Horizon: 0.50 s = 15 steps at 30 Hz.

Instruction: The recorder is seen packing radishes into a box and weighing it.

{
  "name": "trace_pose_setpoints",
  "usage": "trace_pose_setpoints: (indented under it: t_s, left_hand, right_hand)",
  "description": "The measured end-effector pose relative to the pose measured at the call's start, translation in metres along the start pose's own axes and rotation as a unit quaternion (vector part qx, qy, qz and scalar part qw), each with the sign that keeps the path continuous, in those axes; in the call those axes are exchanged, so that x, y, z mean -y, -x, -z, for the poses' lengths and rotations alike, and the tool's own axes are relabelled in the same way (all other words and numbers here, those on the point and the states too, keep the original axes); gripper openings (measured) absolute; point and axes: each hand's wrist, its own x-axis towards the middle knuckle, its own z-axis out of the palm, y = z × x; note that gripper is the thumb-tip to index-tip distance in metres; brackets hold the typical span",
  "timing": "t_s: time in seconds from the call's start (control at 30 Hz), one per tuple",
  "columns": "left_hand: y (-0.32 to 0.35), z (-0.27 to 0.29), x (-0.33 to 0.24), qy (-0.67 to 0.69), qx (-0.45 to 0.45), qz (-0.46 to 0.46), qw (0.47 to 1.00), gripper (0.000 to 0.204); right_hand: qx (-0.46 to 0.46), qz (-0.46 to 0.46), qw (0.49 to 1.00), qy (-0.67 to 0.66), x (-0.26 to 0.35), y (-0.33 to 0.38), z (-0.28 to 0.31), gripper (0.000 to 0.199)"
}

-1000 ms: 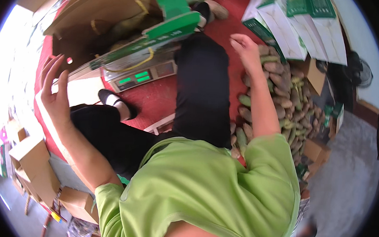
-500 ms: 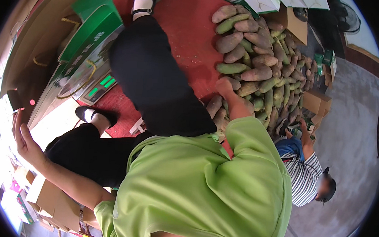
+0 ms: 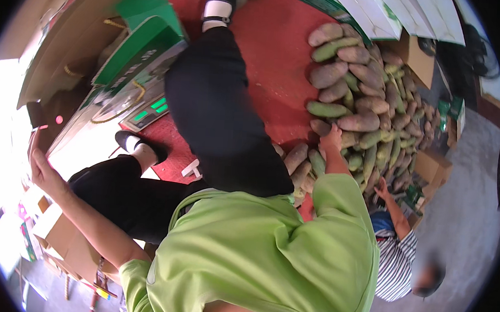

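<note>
Right now my right hand (image 3: 332,139) rests on the mango pile (image 3: 361,100); whether it grips one, I cannot tell. My left hand (image 3: 39,160) hangs open and empty beside a cardboard box (image 3: 64,239).

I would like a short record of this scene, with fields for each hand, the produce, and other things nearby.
right hand: right hand rests on the pile of mangoes; whether it grips one cannot be told
left hand: left hand raised with fingers spread, holding nothing, near a cardboard box
produce: green and reddish-brown, heaped on the red mat
scale: green weighing scale on the mat
other person: a second hand reaches into the pile
</note>
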Motion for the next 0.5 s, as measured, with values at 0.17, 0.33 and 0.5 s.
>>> trace_pose_setpoints:
  t_s: [0.17,0.33,0.5]
  left_hand:
    - [-0.001,0.008,-0.008,-0.037,-0.004,-0.049,0.998,0.034]
    - [0.001,-0.001,-0.014,-0.027,-0.006,-0.061,0.998,0.031]
    - [0.003,0.005,-0.014,-0.064,-0.006,-0.068,0.996,0.028]
  right_hand:
    - [0.054,0.016,0.995,0.079,0.011,-0.001,-0.008,0.039]
    - [0.036,0.028,0.977,0.207,0.021,0.007,-0.004,0.03]
    - [0.068,0.083,0.962,0.249,0.027,0.007,0.001,0.041]
